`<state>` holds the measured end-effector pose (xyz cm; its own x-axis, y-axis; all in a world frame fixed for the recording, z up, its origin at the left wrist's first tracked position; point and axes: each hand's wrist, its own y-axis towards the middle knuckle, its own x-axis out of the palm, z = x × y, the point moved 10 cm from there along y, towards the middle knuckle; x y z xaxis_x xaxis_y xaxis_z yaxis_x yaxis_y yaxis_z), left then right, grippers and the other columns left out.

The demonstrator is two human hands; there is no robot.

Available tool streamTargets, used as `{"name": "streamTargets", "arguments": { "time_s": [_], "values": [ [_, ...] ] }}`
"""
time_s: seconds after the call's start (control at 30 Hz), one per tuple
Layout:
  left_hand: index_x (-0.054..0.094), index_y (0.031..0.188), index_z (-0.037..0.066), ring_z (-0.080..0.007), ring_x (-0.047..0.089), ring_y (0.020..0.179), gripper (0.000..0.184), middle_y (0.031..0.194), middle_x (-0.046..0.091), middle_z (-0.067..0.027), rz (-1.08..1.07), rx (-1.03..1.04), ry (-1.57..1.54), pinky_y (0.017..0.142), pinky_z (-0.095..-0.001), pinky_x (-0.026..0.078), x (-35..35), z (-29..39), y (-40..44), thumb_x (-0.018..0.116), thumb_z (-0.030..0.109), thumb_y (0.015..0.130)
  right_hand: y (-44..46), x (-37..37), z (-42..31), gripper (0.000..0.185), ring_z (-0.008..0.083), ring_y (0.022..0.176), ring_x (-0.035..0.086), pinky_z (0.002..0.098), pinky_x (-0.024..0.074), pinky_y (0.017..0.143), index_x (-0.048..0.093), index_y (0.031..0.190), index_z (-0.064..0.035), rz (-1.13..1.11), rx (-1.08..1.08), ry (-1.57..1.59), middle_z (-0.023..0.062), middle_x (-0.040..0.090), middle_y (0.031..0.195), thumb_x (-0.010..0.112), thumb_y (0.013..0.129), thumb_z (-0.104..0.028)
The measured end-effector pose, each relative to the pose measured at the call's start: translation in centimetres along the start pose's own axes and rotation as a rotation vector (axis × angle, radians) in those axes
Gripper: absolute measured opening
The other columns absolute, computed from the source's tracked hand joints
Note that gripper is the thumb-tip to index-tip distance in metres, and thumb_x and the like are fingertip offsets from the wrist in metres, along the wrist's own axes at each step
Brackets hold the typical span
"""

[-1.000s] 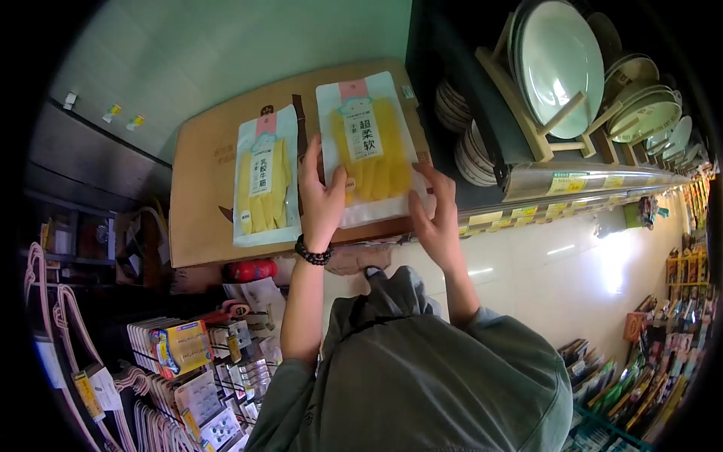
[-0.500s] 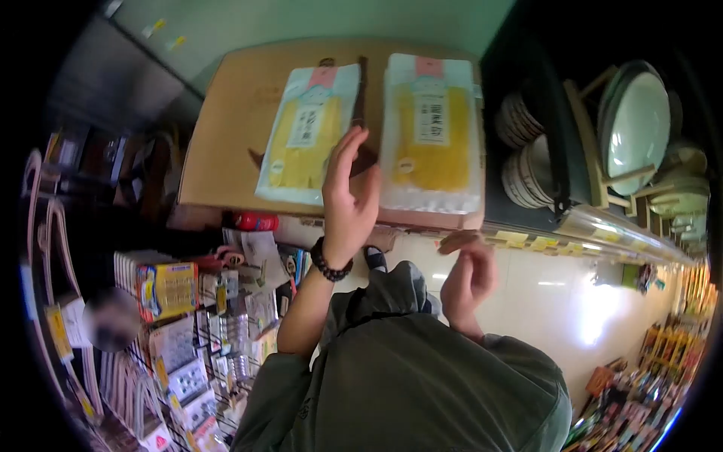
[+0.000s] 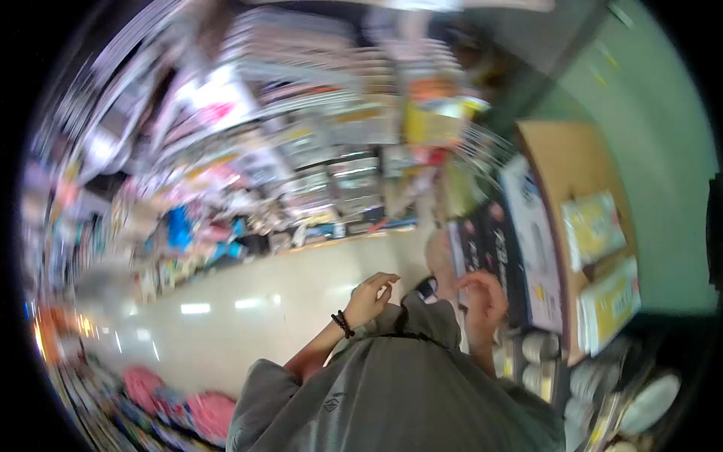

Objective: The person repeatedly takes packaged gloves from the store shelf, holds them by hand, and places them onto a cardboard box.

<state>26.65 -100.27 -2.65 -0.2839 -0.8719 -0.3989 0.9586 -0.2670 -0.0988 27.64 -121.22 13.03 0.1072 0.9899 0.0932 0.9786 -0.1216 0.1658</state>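
My left hand, with a dark beaded bracelet at the wrist, hovers in front of my body. Its fingers are loosely bent and hold nothing. At about the same height to the right, my right hand has softly curved fingers with nothing visible in them. Neither hand touches anything. Off to the right, two clear packets with yellow contents lie on a cardboard box: a farther packet and a nearer packet. My right hand is the closer one to them.
Blurred shelves of packaged goods run across the far side of the pale tiled floor. The cardboard box stands at the right, beside dark printed boxes. Stacked bowls and plates are at lower right, pink items at lower left.
My view has swung left, so the box and packets now appear at the right. My left hand has drawn back from beside the packets towards my body.
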Motion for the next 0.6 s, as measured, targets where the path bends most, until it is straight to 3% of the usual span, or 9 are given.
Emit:
{"name": "streamTargets", "arguments": {
  "time_s": [0.03, 0.17, 0.3, 0.37, 0.4, 0.6],
  "values": [
    [0.063, 0.118, 0.002, -0.0224, 0.067, 0.094, 0.031, 0.109, 0.067, -0.0134, 0.033, -0.116, 0.041, 0.081, -0.0332, 0.055, -2.5, -3.2, -2.3, 0.056, -0.004, 0.089, -0.2, 2.7, 0.8, 0.012, 0.0138, 0.086, 0.058, 0.026, 0.0454, 0.079, 0.06, 0.102, 0.0054, -0.081, 0.03, 0.008, 0.0098, 0.063, 0.092, 0.048, 0.098, 0.003],
    [0.064, 0.119, 0.005, -0.0205, 0.068, 0.092, 0.029, 0.108, 0.07, -0.0108, 0.462, -0.262, -0.112, 0.078, -0.0329, 0.055, -12.2, -12.2, -12.0, 0.057, 0.0, 0.091, -2.0, 13.7, 3.0, 0.012, 0.0133, 0.087, 0.059, 0.0249, 0.0456, 0.08, 0.06, 0.103, 0.0051, -0.379, 0.123, -0.034, 0.0092, 0.063, 0.093, 0.05, 0.097, 0.003],
    [0.064, 0.117, 0.004, -0.0178, 0.068, 0.094, 0.024, 0.106, 0.071, -0.0098, 0.814, -0.338, -0.147, 0.076, -0.0296, 0.053, -18.6, -14.6, -20.5, 0.057, 0.004, 0.094, -5.2, 23.8, 5.6, 0.011, 0.0133, 0.087, 0.061, 0.0244, 0.0464, 0.081, 0.061, 0.1, 0.0041, -0.66, 0.127, -0.106, 0.0077, 0.065, 0.092, 0.052, 0.095, 0.003],
    [0.064, 0.116, 0.004, -0.0174, 0.068, 0.095, 0.024, 0.106, 0.072, -0.0093, 0.924, -0.38, -0.166, 0.077, -0.029, 0.053, -20.3, -15.0, -23.7, 0.057, 0.005, 0.094, -6.8, 28.5, 5.7, 0.011, 0.0137, 0.086, 0.063, 0.0249, 0.048, 0.078, 0.063, 0.099, 0.0035, -0.81, 0.097, -0.109, 0.0088, 0.067, 0.091, 0.053, 0.095, 0.002],
    [0.064, 0.114, 0.003, -0.0247, 0.069, 0.093, 0.024, 0.104, 0.071, -0.0129, 1.007, -0.357, -0.173, 0.076, -0.0339, 0.056, -20.8, -15.1, -25.2, 0.057, 0.003, 0.091, -7.7, 30.9, 5.9, 0.011, 0.0138, 0.086, 0.063, 0.0252, 0.0482, 0.078, 0.063, 0.099, 0.0034, -0.885, 0.08, -0.106, 0.009, 0.067, 0.091, 0.053, 0.095, 0.002],
    [0.064, 0.116, 0.002, -0.0233, 0.069, 0.095, 0.025, 0.107, 0.071, -0.0129, 1.205, -0.437, -0.256, 0.078, -0.033, 0.055, -20.5, -15.3, -32.8, 0.058, 0.005, 0.093, -14.6, 43.2, 7.9, 0.02, 0.0156, 0.088, 0.066, 0.0278, 0.0511, 0.079, 0.061, 0.114, 0.0017, -1.322, 0.062, -0.103, 0.0109, 0.069, 0.094, 0.056, 0.095, -0.001]
  ]
}}
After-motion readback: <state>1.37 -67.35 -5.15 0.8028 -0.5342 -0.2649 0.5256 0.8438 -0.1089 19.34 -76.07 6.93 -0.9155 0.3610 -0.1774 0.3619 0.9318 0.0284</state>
